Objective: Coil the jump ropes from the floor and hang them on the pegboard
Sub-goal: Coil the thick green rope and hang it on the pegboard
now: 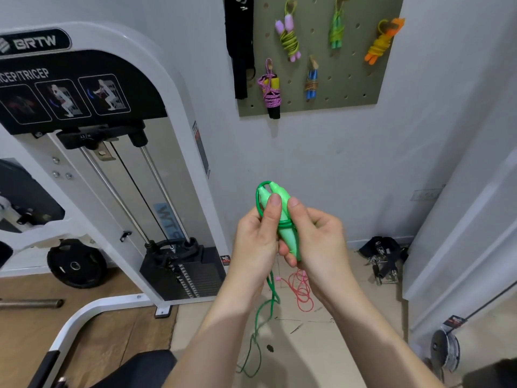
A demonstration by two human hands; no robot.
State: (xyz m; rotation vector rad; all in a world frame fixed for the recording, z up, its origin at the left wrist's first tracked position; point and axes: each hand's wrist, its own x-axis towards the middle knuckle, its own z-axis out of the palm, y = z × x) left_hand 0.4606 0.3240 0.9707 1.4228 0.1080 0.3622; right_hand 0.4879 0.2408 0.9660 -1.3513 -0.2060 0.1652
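Both my hands hold a green jump rope (284, 219) in front of me, its two light green handles pressed together and upright. My left hand (256, 239) grips the handles with the thumb on top; my right hand (316, 239) grips them from the right. A turn of green cord wraps the handles, and the rest of the cord (261, 326) trails down to the floor. A red jump rope (302, 292) lies loose on the floor below my hands. The grey-green pegboard (355, 88) on the wall carries several coiled ropes.
A white weight machine (117, 175) with a black weight stack (193, 278) stands at the left. A black strap (240, 46) hangs at the pegboard's left edge. Black straps and metal clips (384, 259) lie by the wall at right. A weight plate (76, 264) leans at left.
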